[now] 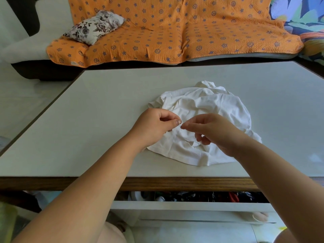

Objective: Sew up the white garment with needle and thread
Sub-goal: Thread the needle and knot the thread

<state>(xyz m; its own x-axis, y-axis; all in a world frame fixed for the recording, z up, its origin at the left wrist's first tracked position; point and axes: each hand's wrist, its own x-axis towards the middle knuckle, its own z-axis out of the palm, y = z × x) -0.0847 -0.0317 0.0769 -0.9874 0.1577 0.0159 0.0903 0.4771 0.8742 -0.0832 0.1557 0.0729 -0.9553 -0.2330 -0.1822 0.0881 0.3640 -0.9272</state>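
You'll find no readable text, brand or number anywhere here; the small pale tag (73,63) at the corner of the orange sofa cover (157,32) carries marks too tiny for you to make out

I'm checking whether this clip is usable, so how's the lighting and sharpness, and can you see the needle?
Head view: soft, even light, only faint shadows on the table under the left hand and right hand; wide-angle stretch toward the corners; white garment keeps its folds; nothing resolvable between the fingertips.
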